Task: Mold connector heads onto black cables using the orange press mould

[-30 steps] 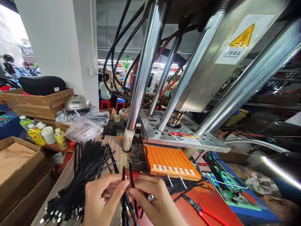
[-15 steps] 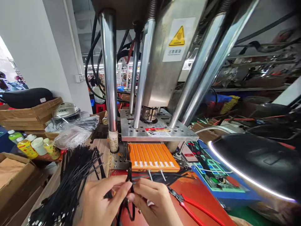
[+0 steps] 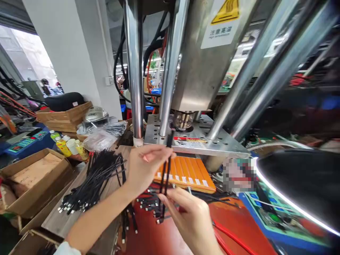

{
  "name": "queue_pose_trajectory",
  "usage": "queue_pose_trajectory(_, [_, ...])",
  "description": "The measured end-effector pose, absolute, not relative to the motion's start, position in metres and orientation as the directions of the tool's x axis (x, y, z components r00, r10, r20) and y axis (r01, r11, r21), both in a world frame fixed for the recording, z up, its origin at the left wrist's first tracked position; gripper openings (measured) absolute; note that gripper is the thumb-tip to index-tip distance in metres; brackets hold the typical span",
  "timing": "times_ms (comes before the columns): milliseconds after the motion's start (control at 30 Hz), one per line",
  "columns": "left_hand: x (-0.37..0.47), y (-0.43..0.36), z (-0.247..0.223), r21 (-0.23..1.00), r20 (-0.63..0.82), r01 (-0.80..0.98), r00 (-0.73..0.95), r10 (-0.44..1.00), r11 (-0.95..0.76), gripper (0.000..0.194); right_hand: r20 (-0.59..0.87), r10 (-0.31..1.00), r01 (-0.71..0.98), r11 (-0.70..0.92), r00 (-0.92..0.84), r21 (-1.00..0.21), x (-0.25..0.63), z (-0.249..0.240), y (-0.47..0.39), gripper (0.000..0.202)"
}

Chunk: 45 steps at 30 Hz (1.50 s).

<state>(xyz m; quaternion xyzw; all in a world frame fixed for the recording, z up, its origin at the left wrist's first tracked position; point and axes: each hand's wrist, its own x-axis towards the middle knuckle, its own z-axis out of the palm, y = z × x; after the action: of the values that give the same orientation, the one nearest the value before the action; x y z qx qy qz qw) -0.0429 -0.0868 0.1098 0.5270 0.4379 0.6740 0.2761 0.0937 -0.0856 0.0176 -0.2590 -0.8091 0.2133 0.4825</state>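
Between my two hands runs a doubled black cable, held nearly upright above the red work surface. My left hand pinches it near the top, just in front of the press. Lower down, my right hand has thumb and fingers closed on the same cable. A connector with a pale metal tip hangs below that grip. Beyond the hands is an orange grooved block with white pieces along its front edge. More black cables with pale-tipped connectors lie on the red surface behind and left of my right hand.
A heavy press plate on steel columns stands over the orange block. To the left lies a big bundle of black cables, beside an open cardboard box. Red-handled pliers lie at right. A blue control panel stands further right.
My hands were close together, low over the red surface. My left hand has risen along the cable while the right stays low, and the view has shifted left.
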Motion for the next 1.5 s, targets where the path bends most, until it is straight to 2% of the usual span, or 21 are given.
queue_pose_trajectory(33, [-0.047, -0.079, 0.110, 0.863, 0.506, 0.170, -0.274, 0.818, -0.477, 0.022, 0.660, 0.627, 0.234, 0.774, -0.414, -0.588, 0.092, 0.013, -0.076, 0.036])
queue_pose_trajectory(100, [-0.058, -0.067, 0.107, 0.777, 0.540, 0.454, -0.125, 0.832, -0.436, 0.023, 0.573, 0.683, 0.291, 0.721, -0.453, -0.629, 0.087, 0.005, -0.052, 0.041])
queue_pose_trajectory(167, [-0.070, -0.060, 0.096, 0.526, 0.490, 0.776, 0.059, 0.870, -0.349, 0.025, 0.420, 0.788, 0.356, 0.590, -0.450, -0.725, 0.081, 0.001, -0.025, 0.043])
queue_pose_trajectory(233, [-0.082, -0.059, 0.078, 0.280, 0.422, 0.901, 0.195, 0.886, -0.331, 0.025, 0.297, 0.864, 0.393, 0.458, -0.405, -0.797, 0.075, 0.001, 0.000, 0.042])
queue_pose_trajectory(300, [-0.092, -0.062, 0.052, 0.234, 0.386, 0.879, 0.309, 0.869, -0.416, 0.026, 0.245, 0.894, 0.399, 0.394, -0.374, -0.828, 0.068, 0.002, 0.021, 0.037])
queue_pose_trajectory(367, [-0.098, -0.065, 0.027, 0.274, 0.354, 0.822, 0.397, 0.847, -0.500, 0.030, 0.227, 0.905, 0.399, 0.369, -0.360, -0.839, 0.059, 0.002, 0.040, 0.031])
queue_pose_trajectory(533, [-0.103, -0.070, -0.007, 0.287, 0.353, 0.806, 0.413, 0.839, -0.518, 0.036, 0.259, 0.919, 0.431, 0.371, -0.298, -0.823, 0.045, -0.003, 0.076, 0.017])
queue_pose_trajectory(733, [-0.101, -0.071, -0.017, 0.014, 0.418, 0.845, 0.481, 0.771, -0.535, 0.042, 0.387, 0.869, 0.513, 0.495, -0.309, -0.701, 0.059, 0.001, 0.052, 0.015])
queue_pose_trajectory(833, [-0.097, -0.075, -0.022, -0.059, 0.418, 0.876, 0.456, 0.786, -0.478, 0.048, 0.424, 0.762, 0.517, 0.645, -0.489, -0.563, 0.079, -0.005, 0.007, 0.023])
queue_pose_trajectory(933, [-0.089, -0.080, -0.022, -0.079, 0.405, 0.897, 0.428, 0.808, -0.436, 0.058, 0.431, 0.628, 0.540, 0.778, -0.648, -0.323, 0.096, -0.013, -0.029, 0.029])
queue_pose_trajectory(1000, [-0.084, -0.082, -0.018, -0.064, 0.397, 0.912, 0.395, 0.828, -0.404, 0.064, 0.392, 0.633, 0.588, 0.771, -0.667, -0.243, 0.103, -0.013, -0.038, 0.042])
queue_pose_trajectory(1200, [-0.072, -0.059, -0.004, 0.064, 0.363, 0.961, 0.230, 0.903, -0.271, 0.054, 0.235, 0.726, 0.700, 0.687, -0.647, -0.195, 0.091, 0.000, -0.011, 0.047])
queue_pose_trajectory(1333, [-0.071, -0.018, -0.004, 0.108, 0.224, 0.987, 0.091, 0.970, -0.118, 0.059, 0.163, 0.794, 0.776, 0.607, -0.585, -0.173, 0.067, 0.004, 0.021, 0.051])
queue_pose_trajectory(1500, [-0.075, 0.028, 0.000, 0.131, 0.184, 0.991, -0.004, 0.983, -0.020, 0.060, 0.101, 0.824, 0.812, 0.567, -0.558, -0.140, 0.046, 0.014, 0.064, 0.040])
